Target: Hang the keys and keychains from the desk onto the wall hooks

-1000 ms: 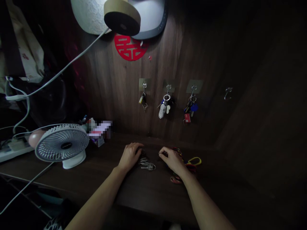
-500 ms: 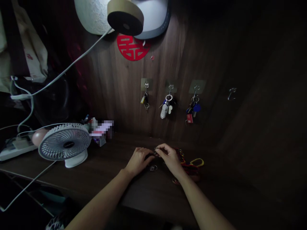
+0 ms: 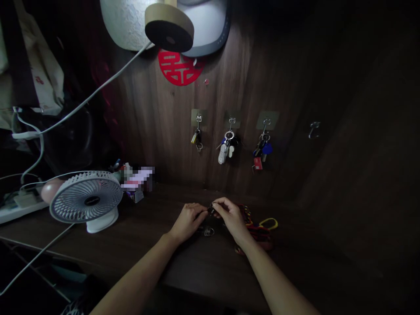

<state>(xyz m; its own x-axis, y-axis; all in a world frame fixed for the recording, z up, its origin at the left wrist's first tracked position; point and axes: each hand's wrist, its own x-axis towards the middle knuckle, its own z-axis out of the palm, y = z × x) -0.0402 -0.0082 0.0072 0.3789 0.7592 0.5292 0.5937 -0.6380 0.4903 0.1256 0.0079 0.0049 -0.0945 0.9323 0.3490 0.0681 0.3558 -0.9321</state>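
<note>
My left hand (image 3: 190,218) and my right hand (image 3: 229,214) meet over the shelf top. Between their fingertips is a small metal ring (image 3: 210,210), pinched from both sides; it looks like a key ring, though the dim light blurs its detail. Just below the fingers lies a shiny metal piece with rings (image 3: 208,231), close to my left hand. Partly hidden behind my right wrist is a dark red bundle (image 3: 260,234) with patterned edging. A yellow loop (image 3: 269,223) sticks out from it to the right.
Three key bunches, left (image 3: 197,139), middle (image 3: 227,146) and right (image 3: 261,148), hang from wall hooks. A bare hook (image 3: 314,130) is farther right. A white fan (image 3: 88,199) stands on the left, its cable trailing past the front edge. A round lamp (image 3: 169,28) juts out above.
Both hands stay together at nearly the same spot. The ring between the fingertips shows more clearly, with the fingers slightly shifted. The view has moved a little.
</note>
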